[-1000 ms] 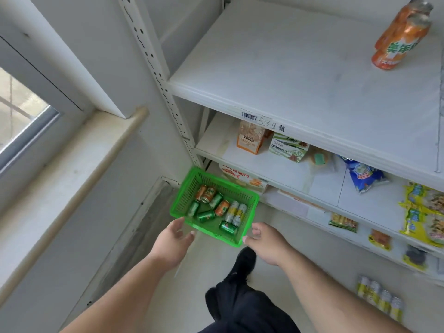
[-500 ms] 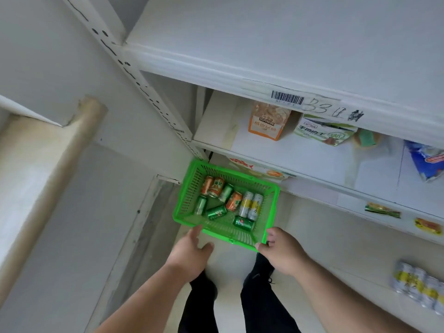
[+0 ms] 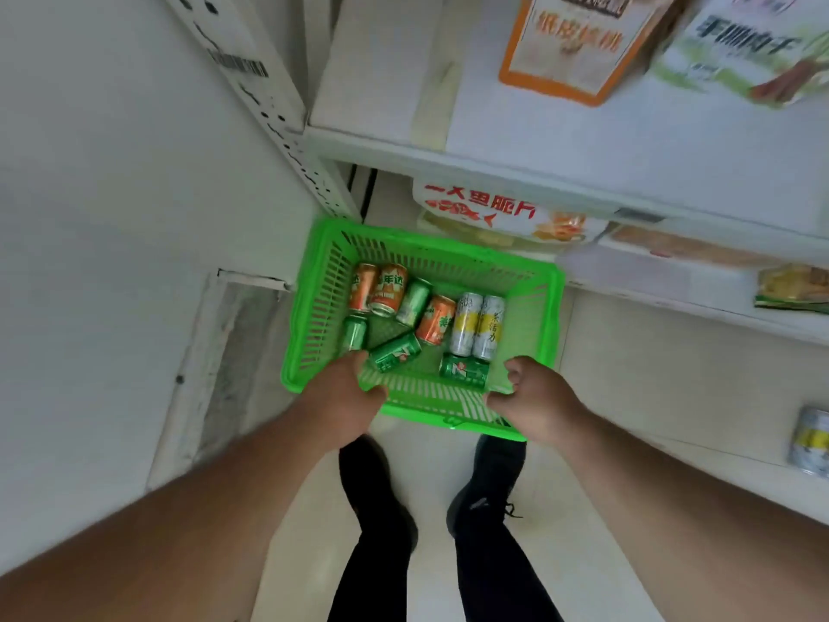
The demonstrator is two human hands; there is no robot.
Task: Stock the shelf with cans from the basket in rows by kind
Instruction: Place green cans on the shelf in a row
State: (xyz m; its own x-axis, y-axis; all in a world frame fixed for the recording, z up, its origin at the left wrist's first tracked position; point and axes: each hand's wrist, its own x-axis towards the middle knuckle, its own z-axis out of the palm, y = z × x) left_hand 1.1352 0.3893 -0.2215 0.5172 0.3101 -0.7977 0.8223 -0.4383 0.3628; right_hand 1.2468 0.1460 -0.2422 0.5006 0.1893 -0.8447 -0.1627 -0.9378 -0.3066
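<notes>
Basket: a green slatted plastic basket (image 3: 314, 325) is set on the pale floor (image 3: 592, 361), just in front of the lowest shelf boards
Cans in basket: nine drink cans are seen lying on their sides on the basket floor
Orange cans: three orange aluminium cans (image 3: 388, 289); two lie side by side at the far left, the third (image 3: 436, 319) lies nearer the middle
Green cans: four green aluminium cans; one (image 3: 413, 302) lies between the orange ones, one (image 3: 354, 333) at the left wall, one (image 3: 395, 352) tilted in the middle, one (image 3: 464, 371) near the front rim
White cans: two white-and-yellow aluminium cans (image 3: 477, 325) lie touching each other at the right
Left hand: the left hand (image 3: 343, 397) is laid over the basket's near rim, its fingertips at the green can by the left wall; whether the grip is closed on anything cannot be told
Right hand: the right hand (image 3: 536, 399) is placed at the near right corner of the basket, fingers curled at the rim; whether the rim is gripped cannot be told
Shelf: a white metal shelf (image 3: 493, 145) carries an orange-bordered snack packet (image 3: 578, 47) and a green-and-white packet (image 3: 735, 47)
Lower board: a white packet with red lettering (image 3: 484, 208) lies beneath it
Floor, right edge: more white-and-yellow cans (image 3: 812, 442) are partly seen
Feet: two dark shoes (image 3: 486, 491) are planted just behind the basket
</notes>
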